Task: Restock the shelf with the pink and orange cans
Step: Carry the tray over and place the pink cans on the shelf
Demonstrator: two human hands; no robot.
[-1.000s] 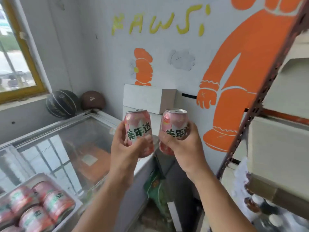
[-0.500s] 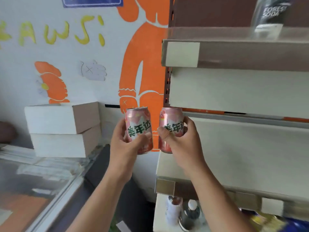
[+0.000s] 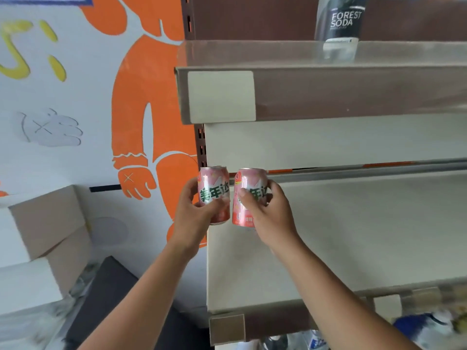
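Note:
I hold two pink cans with green lettering upright, side by side, at the left end of the shelf unit. My left hand (image 3: 195, 218) grips the left pink can (image 3: 213, 188). My right hand (image 3: 267, 213) grips the right pink can (image 3: 246, 195). Both cans hover in front of the pale middle shelf (image 3: 353, 236), near its left edge, and do not touch it. That shelf's surface is bare where I can see it.
The upper shelf (image 3: 328, 94) carries a dark "Forest Soda" bottle (image 3: 341, 26). The lower shelf (image 3: 417, 327) holds blurred goods. White boxes (image 3: 45, 231) are stacked at left against the wall with the orange mural (image 3: 141, 97).
The view has swung right from the glass-topped freezer and tray of cans to the shelf unit. Both hands carried their cans along, now level with the middle shelf.

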